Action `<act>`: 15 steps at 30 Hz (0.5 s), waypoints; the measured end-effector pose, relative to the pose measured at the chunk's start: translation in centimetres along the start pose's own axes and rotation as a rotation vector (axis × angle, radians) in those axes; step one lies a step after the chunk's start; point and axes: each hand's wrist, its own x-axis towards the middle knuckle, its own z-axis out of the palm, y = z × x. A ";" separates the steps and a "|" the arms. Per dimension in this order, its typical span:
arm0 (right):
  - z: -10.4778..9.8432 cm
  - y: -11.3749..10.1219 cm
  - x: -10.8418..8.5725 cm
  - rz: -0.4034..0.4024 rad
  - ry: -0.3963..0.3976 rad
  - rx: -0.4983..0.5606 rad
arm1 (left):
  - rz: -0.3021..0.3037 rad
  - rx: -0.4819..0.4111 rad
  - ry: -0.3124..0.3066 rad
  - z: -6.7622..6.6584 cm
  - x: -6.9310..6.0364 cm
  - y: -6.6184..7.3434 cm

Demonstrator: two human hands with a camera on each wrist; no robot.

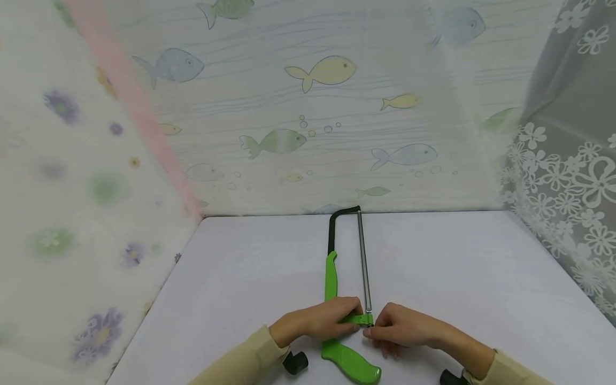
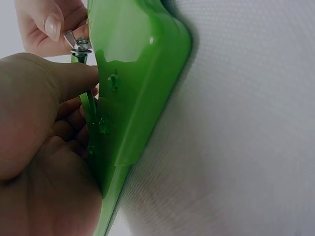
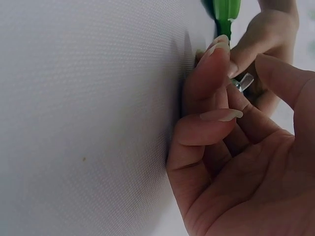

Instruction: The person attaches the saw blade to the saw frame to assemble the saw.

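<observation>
Green-and-black hacksaw (image 1: pixel 331 275), lying on the white table (image 1: pixel 269 267) with its handle (image 1: pixel 356 366) towards me and its black bow (image 1: pixel 332 232) pointing away. The frame appears stiff and, I judge, only moderately heavy; its glossy green surface probably slides a little under dry fingers. The thin blade (image 1: pixel 364 262), on the saw's right side, is probably springy and sharp-edged, its teeth too small to make out; the safer holds are the handle and the green bracket (image 1: pixel 364 320) at the blade's near end. The small metal wing nut (image 2: pixel 81 45) on that bracket calls for a fingertip grip on its wings.

My left hand (image 1: pixel 332 316) reaches over the saw's frame from its left, thumb and fingers closed about the bracket. My right hand (image 1: pixel 404 323) lies just right of the saw's near end, fingers curled, thumb raised apart from them beside the wing nut; whether a fingertip touches the nut I cannot tell. Both forearms slant in from the saw's near side, in beige sleeves (image 1: pixel 243 359). Beyond the saw hangs a fish-print curtain (image 1: pixel 337 112).
</observation>
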 end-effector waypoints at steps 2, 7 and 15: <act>0.1 0.0 0.0 0.007 0.008 -0.003 | -0.001 -0.001 0.002 0.0 0.0 0.0; 0.2 -0.1 0.0 0.013 0.018 0.007 | -0.008 -0.003 0.003 0.1 0.1 0.1; 0.1 -0.1 -0.3 0.015 0.021 0.004 | -0.007 -0.001 0.005 0.2 0.0 0.3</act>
